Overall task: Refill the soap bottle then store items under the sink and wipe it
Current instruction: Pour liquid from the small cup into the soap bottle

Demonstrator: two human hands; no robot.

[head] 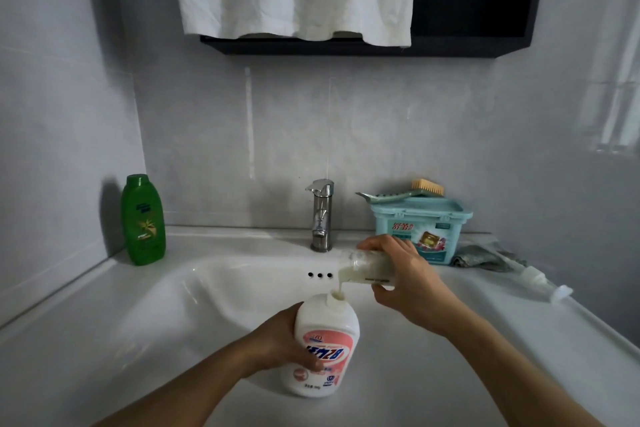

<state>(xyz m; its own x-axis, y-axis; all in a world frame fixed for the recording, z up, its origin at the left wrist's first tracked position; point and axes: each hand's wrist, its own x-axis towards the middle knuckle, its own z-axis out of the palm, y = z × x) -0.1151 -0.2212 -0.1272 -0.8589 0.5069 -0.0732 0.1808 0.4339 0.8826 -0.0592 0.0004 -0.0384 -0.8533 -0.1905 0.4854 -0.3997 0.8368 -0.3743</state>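
Over the sink [156,305] | white soap bottle [325,333] upright, my left hand [284,340] grips its side | my right hand [405,281] holds clear bottle [360,267] tipped, soap runs into the open neck | pump [533,276] lies on right counter.

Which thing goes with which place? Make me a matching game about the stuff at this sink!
Things:
1. green bottle
2. brush
3. clear bottle
4. white bottle

Places:
a. upright in the left hand
b. tipped over in the right hand
c. on top of the teal box
d. standing alone, left of the tap

Pairs: 1-d, 2-c, 3-b, 4-a
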